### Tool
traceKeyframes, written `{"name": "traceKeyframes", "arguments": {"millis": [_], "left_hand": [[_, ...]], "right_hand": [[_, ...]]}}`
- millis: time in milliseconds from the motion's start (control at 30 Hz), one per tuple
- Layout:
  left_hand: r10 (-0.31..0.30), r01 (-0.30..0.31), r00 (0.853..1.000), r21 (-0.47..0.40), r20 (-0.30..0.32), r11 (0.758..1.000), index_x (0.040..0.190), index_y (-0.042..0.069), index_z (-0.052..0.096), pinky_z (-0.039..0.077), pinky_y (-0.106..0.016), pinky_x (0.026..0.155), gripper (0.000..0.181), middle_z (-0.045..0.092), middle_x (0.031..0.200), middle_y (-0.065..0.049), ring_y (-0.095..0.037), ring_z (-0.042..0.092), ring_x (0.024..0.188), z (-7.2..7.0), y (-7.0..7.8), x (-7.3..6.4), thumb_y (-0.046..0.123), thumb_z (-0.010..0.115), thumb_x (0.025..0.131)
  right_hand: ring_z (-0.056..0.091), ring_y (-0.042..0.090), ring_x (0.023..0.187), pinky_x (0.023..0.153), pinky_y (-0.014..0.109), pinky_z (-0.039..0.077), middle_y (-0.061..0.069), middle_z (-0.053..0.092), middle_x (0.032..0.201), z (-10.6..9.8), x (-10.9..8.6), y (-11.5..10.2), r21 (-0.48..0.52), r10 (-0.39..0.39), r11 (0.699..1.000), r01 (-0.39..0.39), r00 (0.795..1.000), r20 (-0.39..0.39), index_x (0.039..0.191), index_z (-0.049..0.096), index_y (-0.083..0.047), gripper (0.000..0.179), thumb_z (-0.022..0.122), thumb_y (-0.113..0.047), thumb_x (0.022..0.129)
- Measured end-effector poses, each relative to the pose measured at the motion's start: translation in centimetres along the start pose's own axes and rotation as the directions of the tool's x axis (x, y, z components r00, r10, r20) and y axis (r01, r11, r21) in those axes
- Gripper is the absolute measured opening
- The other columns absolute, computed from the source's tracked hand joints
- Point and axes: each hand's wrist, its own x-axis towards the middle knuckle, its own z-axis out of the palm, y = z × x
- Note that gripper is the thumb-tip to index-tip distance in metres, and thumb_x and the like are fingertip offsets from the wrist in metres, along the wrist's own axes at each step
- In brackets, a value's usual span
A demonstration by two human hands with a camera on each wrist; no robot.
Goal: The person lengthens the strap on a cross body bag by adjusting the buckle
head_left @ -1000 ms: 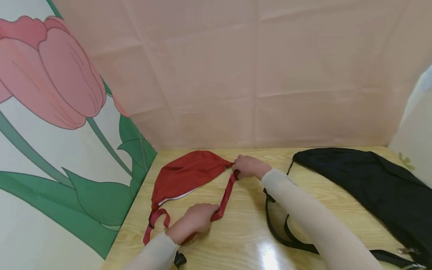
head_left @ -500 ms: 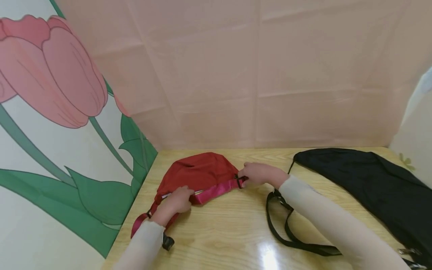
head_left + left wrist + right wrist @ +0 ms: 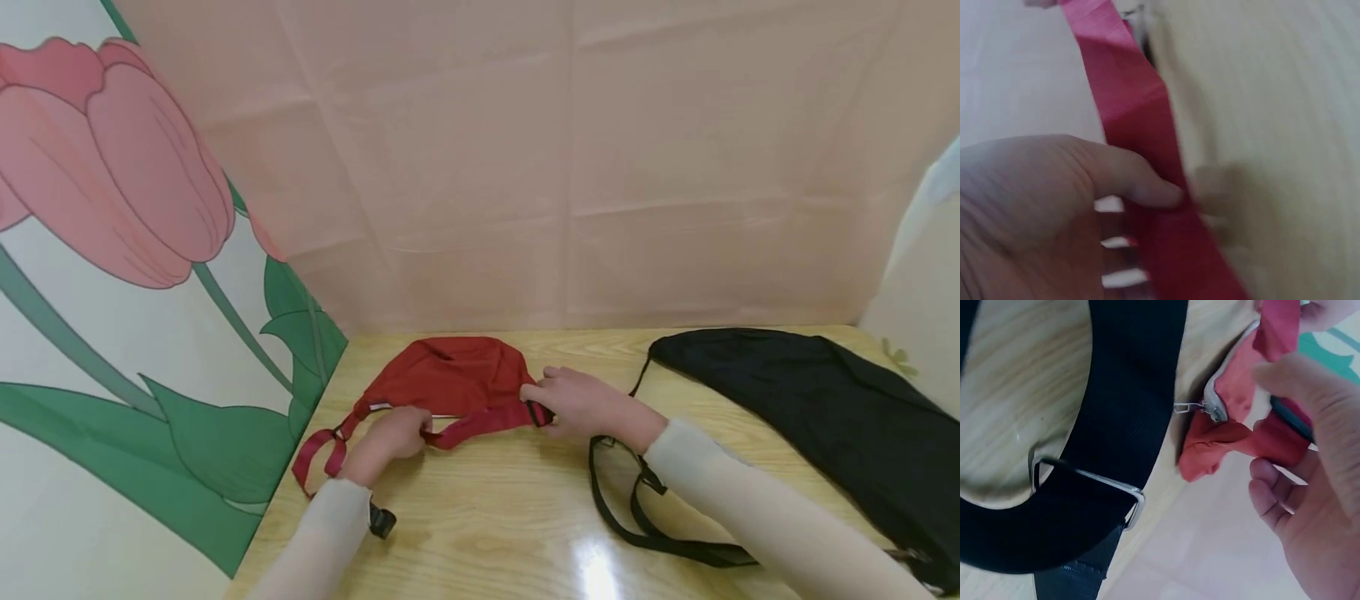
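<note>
A red waist bag (image 3: pixel 453 375) lies at the back left of the table, its zip edge facing me. My left hand (image 3: pixel 393 435) pinches its crimson strap (image 3: pixel 483 423) just in front of the bag. In the left wrist view the thumb lies across the strap (image 3: pixel 1138 112), with the fingers behind it. At the bag's right end, my right hand (image 3: pixel 581 404) holds the strap beside a black slider (image 3: pixel 537 414). The right wrist view shows the zip pull (image 3: pixel 1188 407) close to that hand. A black buckle (image 3: pixel 382 522) sits below the left wrist.
A larger black bag (image 3: pixel 817 408) covers the table's right side. Its black strap (image 3: pixel 637 533) loops under my right forearm, and a metal ring (image 3: pixel 1091 478) on it shows in the right wrist view. A pinkish sheet (image 3: pixel 570 167) hangs behind the wooden table (image 3: pixel 480 533).
My left hand has moved left and up along the strap. The right hand has come slightly right and nearer, and the strap now runs along the bag's front edge.
</note>
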Motion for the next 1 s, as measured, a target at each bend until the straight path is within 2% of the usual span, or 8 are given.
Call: {"name": "traceKeyframes", "arguments": {"millis": [167,267,367,500,633,833,933,1000], "left_hand": [[-0.023,0.027,0.997,0.051,-0.067,0.998,0.09,0.013,0.067,0.051,-0.038,0.07,0.009,0.065,0.087,-0.003,-0.021,0.061,0.081,-0.7,2.0,-0.5,0.006,0.062,0.093],[0.076,-0.089,0.98,-0.06,-0.183,0.994,0.108,0.01,0.067,0.053,-0.043,0.085,0.012,0.067,0.105,-0.006,-0.025,0.064,0.1,-0.6,3.9,-0.6,0.013,0.061,0.098],[0.178,-0.232,0.946,-0.184,-0.27,0.955,0.13,0.006,0.059,0.049,-0.045,0.099,0.035,0.064,0.126,-0.009,-0.025,0.06,0.117,-0.2,6.1,-0.9,0.025,0.063,0.101],[0.254,-0.318,0.91,-0.157,-0.329,0.935,0.142,0.01,0.051,0.047,-0.046,0.103,0.058,0.06,0.136,-0.005,-0.022,0.056,0.124,0.6,8.3,-1.2,0.04,0.07,0.096],[0.265,-0.329,0.886,-0.112,-0.38,0.938,0.136,0.011,0.055,0.05,-0.043,0.096,0.052,0.065,0.127,-0.002,-0.019,0.061,0.112,1.2,9.1,-1.2,0.037,0.074,0.094],[0.248,-0.346,0.882,-0.193,-0.402,0.918,0.134,0.016,0.057,0.052,-0.04,0.094,0.052,0.064,0.13,0.001,-0.017,0.063,0.112,1.3,9.0,-1.9,0.043,0.072,0.092],[0.294,-0.396,0.838,-0.141,-0.46,0.907,0.131,0.014,0.06,0.055,-0.036,0.087,0.047,0.067,0.124,0.0,-0.015,0.065,0.104,1.4,8.9,-2.3,0.04,0.072,0.094],[0.355,-0.436,0.776,-0.037,-0.522,0.899,0.125,0.012,0.064,0.056,-0.031,0.079,0.04,0.071,0.115,-0.001,-0.013,0.067,0.093,1.4,9.0,-2.5,0.035,0.074,0.094]], "right_hand": [[0.055,0.019,0.104,0.09,0.04,0.049,-0.002,0.063,0.109,-0.7,-0.6,-0.9,0.105,0.039,0.994,-0.033,0.998,-0.05,0.126,0.061,-0.015,0.046,0.076,-0.028,0.085],[0.054,0.02,0.117,0.101,0.042,0.047,0.002,0.061,0.124,-0.9,-0.8,-1.3,0.183,0.054,0.982,-0.04,0.996,-0.069,0.135,0.06,-0.01,0.053,0.074,-0.029,0.088],[0.055,0.018,0.119,0.102,0.042,0.048,0.002,0.061,0.128,-1.1,-1.1,-1.8,0.288,0.096,0.955,-0.072,0.993,-0.07,0.141,0.056,-0.011,0.056,0.073,-0.028,0.091],[0.057,0.016,0.119,0.101,0.042,0.049,0.0,0.06,0.13,-1.2,-1.2,-2.3,0.417,0.143,0.903,-0.104,0.988,-0.062,0.143,0.052,-0.014,0.057,0.073,-0.024,0.092],[0.057,0.015,0.12,0.101,0.044,0.049,-0.003,0.059,0.13,-1.2,-1.5,-2.5,0.502,0.163,0.858,-0.111,0.985,-0.061,0.14,0.052,-0.011,0.054,0.074,-0.022,0.092],[0.056,0.017,0.125,0.101,0.045,0.049,-0.001,0.059,0.136,-1.0,-2.2,-2.4,0.53,0.149,0.845,-0.073,0.984,-0.102,0.14,0.054,-0.016,0.052,0.075,-0.02,0.093],[0.057,0.018,0.125,0.1,0.045,0.05,0.0,0.058,0.138,-1.0,-2.5,-2.4,0.515,0.138,0.856,-0.049,0.981,-0.136,0.141,0.055,-0.017,0.053,0.076,-0.018,0.092],[0.057,0.019,0.125,0.099,0.045,0.051,0.001,0.058,0.138,-1.0,-2.7,-2.5,0.503,0.13,0.863,-0.038,0.98,-0.148,0.142,0.056,-0.016,0.054,0.076,-0.018,0.092]]}}
